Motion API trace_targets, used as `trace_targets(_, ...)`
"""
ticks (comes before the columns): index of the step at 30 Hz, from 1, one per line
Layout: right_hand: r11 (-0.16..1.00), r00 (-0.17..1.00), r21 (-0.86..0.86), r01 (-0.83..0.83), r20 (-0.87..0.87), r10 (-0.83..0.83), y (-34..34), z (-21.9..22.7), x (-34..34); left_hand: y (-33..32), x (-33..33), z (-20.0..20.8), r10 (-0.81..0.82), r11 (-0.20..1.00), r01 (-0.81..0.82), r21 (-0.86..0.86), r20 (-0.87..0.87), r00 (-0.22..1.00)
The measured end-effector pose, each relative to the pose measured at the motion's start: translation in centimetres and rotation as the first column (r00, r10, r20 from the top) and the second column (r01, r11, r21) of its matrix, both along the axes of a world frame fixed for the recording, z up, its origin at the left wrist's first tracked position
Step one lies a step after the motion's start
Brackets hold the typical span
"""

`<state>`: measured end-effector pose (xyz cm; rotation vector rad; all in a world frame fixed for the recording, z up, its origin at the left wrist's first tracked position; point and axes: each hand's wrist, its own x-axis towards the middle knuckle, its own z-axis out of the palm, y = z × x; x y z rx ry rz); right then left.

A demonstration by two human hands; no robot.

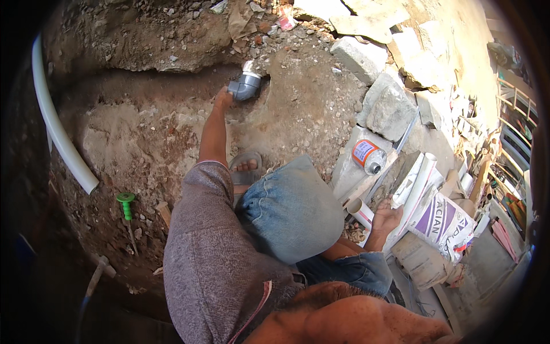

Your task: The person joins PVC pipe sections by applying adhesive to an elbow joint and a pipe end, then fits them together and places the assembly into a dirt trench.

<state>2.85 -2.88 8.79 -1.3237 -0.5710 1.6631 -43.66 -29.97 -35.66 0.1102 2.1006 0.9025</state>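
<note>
Left hand (224,97): fingers grasping a grey pipe elbow (247,87), set in the earth trench (154,89) against a white collar (250,67).
Right hand (387,219): beside a short white pipe (360,212); grip cannot be told.
Clear bottle (369,156), orange-labelled: on rubble, right.

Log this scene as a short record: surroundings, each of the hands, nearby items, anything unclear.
Surroundings: dug earth with rubble and stone blocks
Left hand: at the near end of a grey elbow fitting
Fitting's far end: meets a white pipe end by the soil
Right hand: near a short white pipe
Left side: long white pipe, green-topped tool
Right side: orange-labelled bottle, white-and-purple sack
Unclear: left hand's finger positions
</note>
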Motion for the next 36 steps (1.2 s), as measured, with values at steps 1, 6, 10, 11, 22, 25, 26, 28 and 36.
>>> trace_targets(1,1.0,1.0,0.016,0.003,-0.022,-0.002,0.2,0.0,0.3,0.4,0.8,0.6,0.096,0.993,-0.104,0.049,0.15,0.984)
trace_targets(6,0.965,0.953,0.036,-0.259,-0.155,0.261,2.2,-0.3,-1.4,-1.9,2.1,4.4,0.162,0.967,-0.176,0.186,0.087,0.983)
trace_targets(10,0.892,0.887,0.027,-0.451,-0.09,0.452,4.3,-0.3,-7.3,-4.4,2.1,9.3,-0.012,0.976,0.057,0.211,-0.209,0.978)
trace_targets(11,0.864,0.86,0.034,-0.503,-0.078,0.504,4.7,-0.5,-9.0,-4.5,1.9,10.3,0.039,0.958,0.018,0.288,-0.193,0.98)
trace_targets(22,0.192,0.184,-0.028,-0.981,0.189,0.965,3.3,2.2,-32.1,-3.0,-1.6,29.3,-0.13,0.945,0.253,0.207,-0.474,0.871)
trace_targets(25,0.026,0.012,-0.037,-0.999,0.331,0.944,1.9,2.0,-35.8,-2.2,-1.4,33.4,-0.188,0.885,0.39,0.253,-0.573,0.798)
trace_targets(26,-0.017,-0.028,-0.033,-0.999,0.391,0.92,1.9,1.9,-36.3,-1.7,-1.4,34.5,-0.212,0.858,0.442,0.262,-0.604,0.769)
trace_targets(28,-0.096,-0.105,-0.043,-0.994,0.496,0.862,1.9,1.2,-36.5,-0.9,-1.1,36.7,-0.266,0.811,0.533,0.242,-0.658,0.704)
trace_targets(36,-0.205,-0.196,-0.062,-0.977,0.644,0.739,0.8,1.7,-35.0,-0.4,0.0,40.6,-0.414,0.661,0.719,0.215,-0.694,0.589)
